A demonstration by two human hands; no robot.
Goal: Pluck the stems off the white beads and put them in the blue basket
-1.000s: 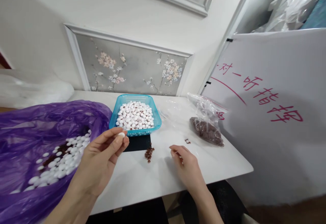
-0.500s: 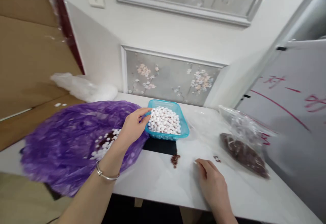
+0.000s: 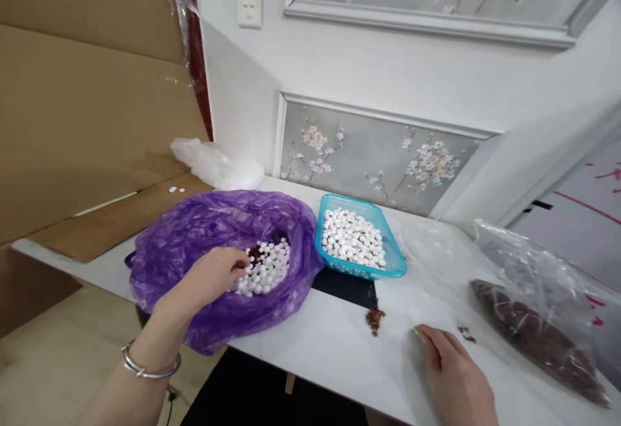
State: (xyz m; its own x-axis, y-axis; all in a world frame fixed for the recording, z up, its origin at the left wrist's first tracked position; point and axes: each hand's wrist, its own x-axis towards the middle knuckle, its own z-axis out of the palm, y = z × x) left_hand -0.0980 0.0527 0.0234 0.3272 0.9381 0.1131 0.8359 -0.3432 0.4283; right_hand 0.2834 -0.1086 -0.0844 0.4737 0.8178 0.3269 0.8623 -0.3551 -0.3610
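My left hand [image 3: 220, 274], a bangle at its wrist, reaches into the open purple plastic bag [image 3: 169, 238]. Its fingers are curled together beside the white balls [image 3: 266, 271] and dark brown bits [image 3: 255, 256] in the bag; what they hold, if anything, is hidden. To the right of the bag stands a blue plastic basket [image 3: 395, 258] filled with white balls [image 3: 352, 235], brown bits showing between them. My right hand [image 3: 453, 368] rests low over the white table with thumb and fingers pinched. A tiny pale spot shows at its fingertips, too small to name.
Reddish-brown bits [image 3: 374, 319] lie in front of the basket near a black flat piece [image 3: 347, 288]. A clear bag of brown material [image 3: 538, 329] lies at the right. Cardboard [image 3: 97, 109] stands at the left, and a whitish plastic bag [image 3: 218, 164] sits by the wall.
My left hand has moved from the basket's left rim back into the purple bag, and its fingers have closed. The view has turned left. My right hand keeps its pinch near the table.
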